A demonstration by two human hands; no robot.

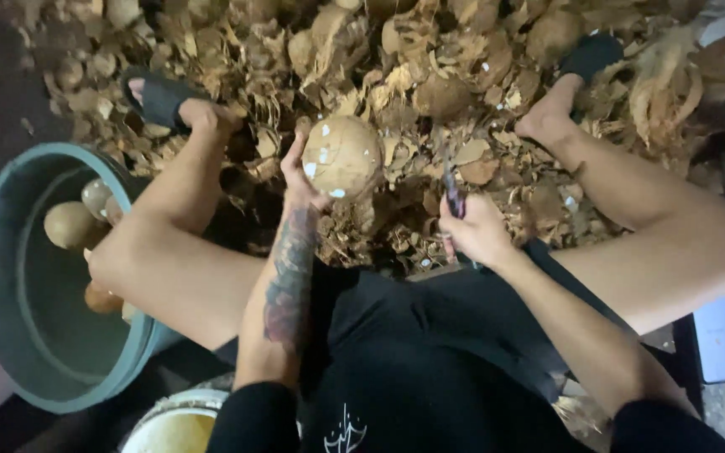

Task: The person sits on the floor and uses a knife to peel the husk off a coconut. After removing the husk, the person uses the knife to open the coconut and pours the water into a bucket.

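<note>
My left hand holds a round peeled coconut, tan with a few white nicked spots, out in front of me above the heap of husk. My right hand is closed around the handle of a small knife, whose blade points up and away. The knife is to the right of the coconut and apart from it. I sit with my knees spread, one foot in a dark sandal on each side of the pile.
A thick pile of brown coconut husk and shell scraps covers the ground ahead. A grey-green tub at my left holds several peeled coconuts. A white bucket rim shows near my left elbow.
</note>
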